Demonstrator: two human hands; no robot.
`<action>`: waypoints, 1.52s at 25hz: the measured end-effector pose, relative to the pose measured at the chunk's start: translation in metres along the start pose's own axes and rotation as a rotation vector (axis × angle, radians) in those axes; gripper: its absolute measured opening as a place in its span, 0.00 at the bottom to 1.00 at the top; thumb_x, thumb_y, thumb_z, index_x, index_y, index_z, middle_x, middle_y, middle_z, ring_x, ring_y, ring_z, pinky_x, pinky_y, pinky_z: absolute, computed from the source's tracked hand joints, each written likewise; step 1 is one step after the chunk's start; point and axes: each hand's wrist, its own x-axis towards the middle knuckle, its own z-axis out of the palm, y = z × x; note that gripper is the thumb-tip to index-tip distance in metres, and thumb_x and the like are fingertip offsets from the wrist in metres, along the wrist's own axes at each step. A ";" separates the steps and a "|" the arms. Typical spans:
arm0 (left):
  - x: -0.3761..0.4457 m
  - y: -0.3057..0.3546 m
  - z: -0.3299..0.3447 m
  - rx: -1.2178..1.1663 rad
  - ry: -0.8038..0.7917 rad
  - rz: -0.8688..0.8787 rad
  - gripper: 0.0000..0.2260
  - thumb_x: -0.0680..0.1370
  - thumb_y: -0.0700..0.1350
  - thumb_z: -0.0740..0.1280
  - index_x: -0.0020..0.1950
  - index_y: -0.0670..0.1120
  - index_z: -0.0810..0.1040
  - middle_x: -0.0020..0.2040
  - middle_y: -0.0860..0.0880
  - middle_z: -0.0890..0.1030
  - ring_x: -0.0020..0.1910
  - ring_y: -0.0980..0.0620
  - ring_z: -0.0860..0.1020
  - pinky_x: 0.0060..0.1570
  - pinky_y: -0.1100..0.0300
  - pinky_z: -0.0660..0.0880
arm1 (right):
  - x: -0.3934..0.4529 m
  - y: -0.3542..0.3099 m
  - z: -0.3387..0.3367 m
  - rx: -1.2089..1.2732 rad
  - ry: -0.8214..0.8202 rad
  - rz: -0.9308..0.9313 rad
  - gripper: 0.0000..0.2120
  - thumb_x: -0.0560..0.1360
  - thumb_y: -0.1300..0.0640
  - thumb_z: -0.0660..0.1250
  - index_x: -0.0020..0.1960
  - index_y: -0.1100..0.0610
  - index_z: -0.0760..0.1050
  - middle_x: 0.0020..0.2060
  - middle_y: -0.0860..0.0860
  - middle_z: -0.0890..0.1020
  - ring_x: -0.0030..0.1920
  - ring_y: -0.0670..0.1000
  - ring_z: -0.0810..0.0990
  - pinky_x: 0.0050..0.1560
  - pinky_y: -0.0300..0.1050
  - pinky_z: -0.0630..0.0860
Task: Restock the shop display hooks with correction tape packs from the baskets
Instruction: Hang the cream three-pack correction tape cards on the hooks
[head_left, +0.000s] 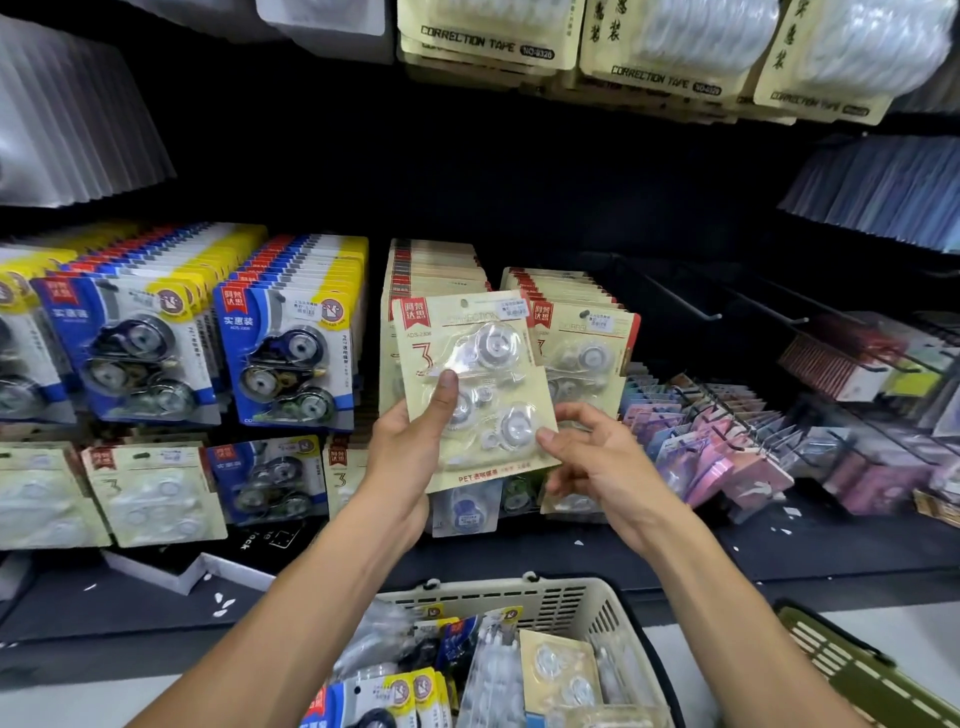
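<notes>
I hold a beige correction tape pack (480, 364) with three clear dispensers upright in front of the display. My left hand (410, 441) grips its lower left side, thumb pressed on the front. My right hand (592, 457) pinches its lower right corner. Just behind the pack hang two rows of matching beige packs (587, 332) on hooks. Below my arms stands a cream basket (571, 603) holding several blue-and-yellow and beige packs.
Blue-and-yellow packs (285, 343) fill the hooks at left. Bare black hooks (691, 306) jut out at right, above pink packs (717, 457). A green basket (852, 670) sits at the lower right. More beige packs (150, 493) lie on the lower left shelf.
</notes>
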 end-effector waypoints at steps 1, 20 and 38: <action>0.000 -0.001 0.000 0.056 -0.017 0.022 0.13 0.77 0.53 0.70 0.58 0.49 0.82 0.51 0.50 0.88 0.47 0.53 0.86 0.39 0.60 0.82 | 0.000 0.002 0.000 0.009 -0.008 0.013 0.13 0.77 0.61 0.70 0.60 0.59 0.74 0.42 0.55 0.85 0.25 0.50 0.77 0.27 0.43 0.78; 0.011 -0.017 -0.019 1.558 -0.114 0.353 0.41 0.78 0.67 0.62 0.83 0.57 0.45 0.83 0.50 0.53 0.80 0.46 0.55 0.75 0.48 0.60 | 0.010 0.013 -0.051 -0.134 0.617 -0.084 0.09 0.80 0.50 0.68 0.47 0.55 0.79 0.38 0.53 0.80 0.26 0.52 0.69 0.32 0.50 0.68; 0.034 -0.028 -0.050 1.665 -0.160 0.298 0.39 0.79 0.63 0.63 0.84 0.56 0.46 0.82 0.49 0.57 0.78 0.44 0.59 0.74 0.47 0.62 | 0.085 0.060 -0.039 -0.111 0.537 0.286 0.26 0.79 0.47 0.68 0.71 0.56 0.64 0.63 0.53 0.75 0.53 0.54 0.77 0.41 0.52 0.79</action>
